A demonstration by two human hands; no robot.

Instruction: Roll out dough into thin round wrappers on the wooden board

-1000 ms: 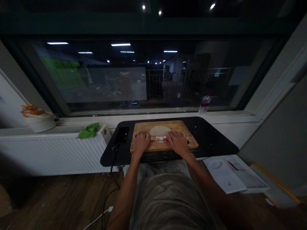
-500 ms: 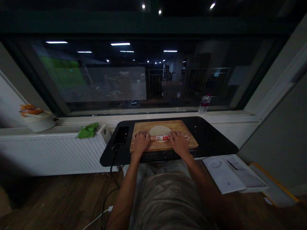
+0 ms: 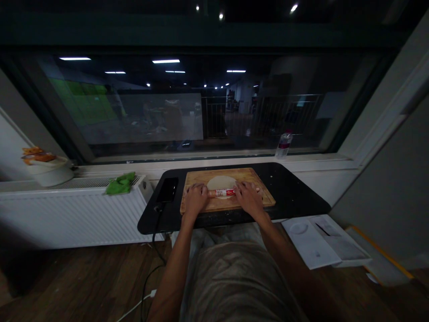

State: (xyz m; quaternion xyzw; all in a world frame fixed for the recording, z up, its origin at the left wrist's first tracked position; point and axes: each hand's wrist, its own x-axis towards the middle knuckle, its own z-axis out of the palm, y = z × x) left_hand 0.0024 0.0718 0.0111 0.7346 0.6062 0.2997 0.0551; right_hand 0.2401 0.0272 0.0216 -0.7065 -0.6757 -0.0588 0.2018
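Note:
A rolling pin [image 3: 225, 192] with a red and white label lies crosswise over a round, flat sheet of dough [image 3: 221, 182]. My left hand [image 3: 196, 197] is closed over the pin's left end. Its right end is under my right hand [image 3: 248, 195], whose fingers curl over it. Beneath the dough is a wooden cutting board [image 3: 231, 172]. The board rests on a black table [image 3: 295, 197]. Both hands partly hide the pin's ends.
Left of the board, a phone [image 3: 167, 189] is plugged into a black cable [image 3: 156, 237]. A green cloth [image 3: 120, 183] and a white pot [image 3: 50, 172] sit on the radiator [image 3: 80, 219]. A bottle [image 3: 283, 145] stands on the sill. White boxes [image 3: 325, 241] lie right of the table.
Both hands stay on the rolling pin over the dough, with almost no movement along the board. The whole view has shifted slightly.

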